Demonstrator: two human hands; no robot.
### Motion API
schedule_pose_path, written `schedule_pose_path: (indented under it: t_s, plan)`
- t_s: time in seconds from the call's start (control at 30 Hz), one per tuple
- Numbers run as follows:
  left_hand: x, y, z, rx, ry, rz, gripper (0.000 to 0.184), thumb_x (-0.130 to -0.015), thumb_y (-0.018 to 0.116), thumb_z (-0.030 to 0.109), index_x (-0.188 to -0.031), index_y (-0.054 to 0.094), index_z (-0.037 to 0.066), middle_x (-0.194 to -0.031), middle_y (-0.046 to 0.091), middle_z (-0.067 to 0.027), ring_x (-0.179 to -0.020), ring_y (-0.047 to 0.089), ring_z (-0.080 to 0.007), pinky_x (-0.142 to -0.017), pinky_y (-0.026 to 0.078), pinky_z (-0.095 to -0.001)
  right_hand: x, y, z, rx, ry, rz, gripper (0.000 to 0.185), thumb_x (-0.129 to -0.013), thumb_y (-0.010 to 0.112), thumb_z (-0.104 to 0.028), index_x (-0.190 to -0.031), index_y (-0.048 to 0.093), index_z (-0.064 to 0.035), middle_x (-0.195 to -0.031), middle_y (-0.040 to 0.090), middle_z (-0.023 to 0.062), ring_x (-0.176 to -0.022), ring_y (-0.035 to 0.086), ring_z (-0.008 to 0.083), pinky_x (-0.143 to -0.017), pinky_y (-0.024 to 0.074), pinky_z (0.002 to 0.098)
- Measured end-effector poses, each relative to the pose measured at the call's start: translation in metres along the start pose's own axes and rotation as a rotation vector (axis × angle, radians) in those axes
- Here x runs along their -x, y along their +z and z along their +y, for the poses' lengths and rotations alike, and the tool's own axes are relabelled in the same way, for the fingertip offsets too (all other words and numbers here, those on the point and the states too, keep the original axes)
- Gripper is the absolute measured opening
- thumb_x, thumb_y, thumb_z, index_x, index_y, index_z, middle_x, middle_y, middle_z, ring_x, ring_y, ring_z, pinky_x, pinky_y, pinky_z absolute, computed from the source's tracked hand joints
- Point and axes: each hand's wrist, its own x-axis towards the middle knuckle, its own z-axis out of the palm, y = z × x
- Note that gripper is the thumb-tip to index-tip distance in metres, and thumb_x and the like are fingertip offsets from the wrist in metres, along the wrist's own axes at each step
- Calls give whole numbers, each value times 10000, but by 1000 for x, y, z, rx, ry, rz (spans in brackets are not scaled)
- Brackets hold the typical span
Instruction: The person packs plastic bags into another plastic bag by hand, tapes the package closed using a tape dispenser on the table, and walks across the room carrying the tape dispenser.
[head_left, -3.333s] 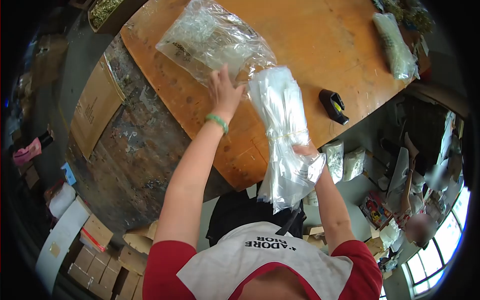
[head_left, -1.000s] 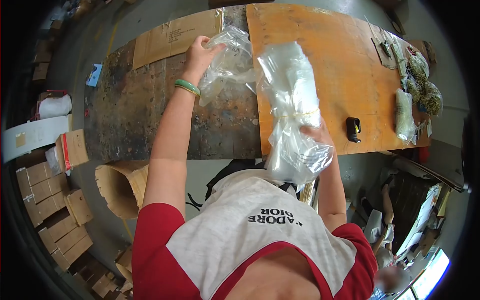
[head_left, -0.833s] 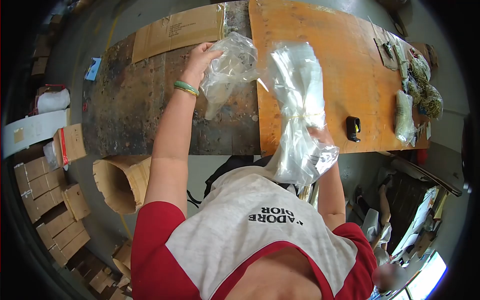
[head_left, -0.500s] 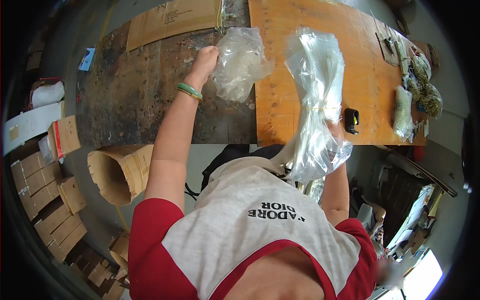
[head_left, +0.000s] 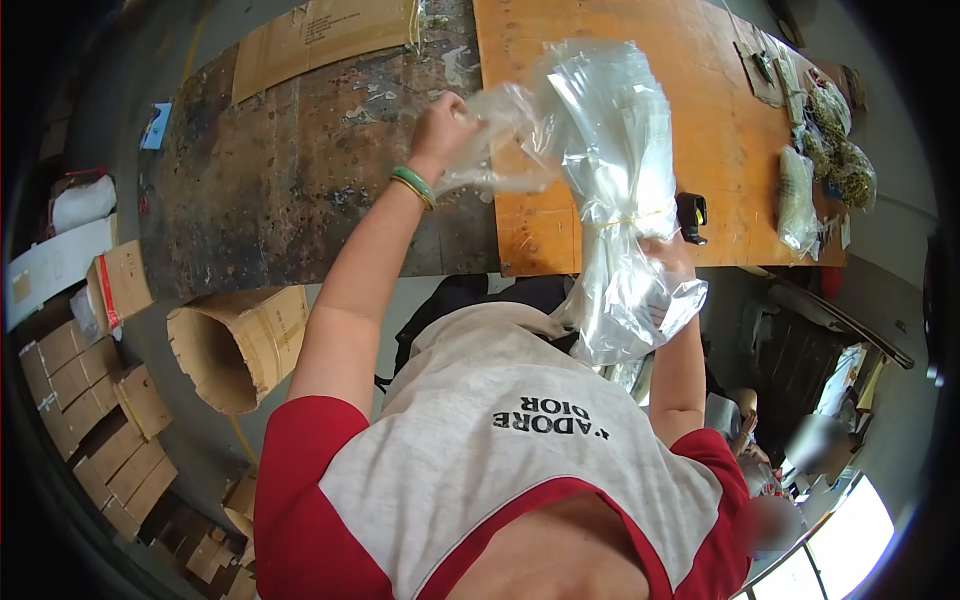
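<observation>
My left hand (head_left: 443,132) is closed on a crumpled clear plastic bag (head_left: 510,150), held over the seam between the dark and orange tabletops. The bag is partly smeared by motion and reaches the side of a bundle of clear plastic bags (head_left: 615,130). A thin yellowish band (head_left: 632,219) cinches this bundle near its middle. My right hand (head_left: 668,262) grips the bundle below the band, in front of my body at the table edge. Loose plastic covers part of its fingers.
Flat cardboard (head_left: 320,45) lies at the far left of the table. A small black object (head_left: 692,217) rests right of the bundle, with bagged dried plants (head_left: 850,170) beyond. An open cardboard box (head_left: 235,350) stands on the floor at left, near stacked cartons (head_left: 90,400).
My left hand has moved right with the crumpled bag, bringing it up to the bundle. The bundle in my right hand has shifted slightly left and tilted.
</observation>
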Motion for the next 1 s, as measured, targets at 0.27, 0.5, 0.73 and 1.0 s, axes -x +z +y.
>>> schedule_pose_path:
  t_s: [0.27,0.5,0.73,1.0]
  plan:
    - [27,46,-8,-117,-88,-136,413,-628,818,285,-844,538,70,-851,661,-126,-796,633,-331,-665,483,-426,33,-8,8,-127,40,93,785,-608,745,-147,-1313,435,4,-1126,587,90,-957,581,190,-841,470,329]
    - [35,75,16,-123,-73,-183,237,-715,725,246,-815,615,61,-809,659,-159,-779,633,-333,-675,495,-393,49,1,-16,-50,189,0,893,-567,800,-164,-1352,403,-5,-1265,524,97,-1151,494,214,-1008,357,329]
    - [36,98,14,424,183,-191,137,-827,636,145,-910,618,38,-843,664,-65,-759,596,-115,-653,480,-289,44,5,13,-77,329,-89,849,-595,791,-173,-1344,424,-13,-1226,557,93,-1127,515,208,-1010,366,328]
    - [41,72,40,148,163,-104,175,-821,651,183,-904,572,51,-831,652,-166,-729,633,-304,-620,485,-387,47,-12,37,119,358,-64,785,-588,736,-131,-1320,467,-44,-1166,584,68,-1073,534,181,-976,393,306]
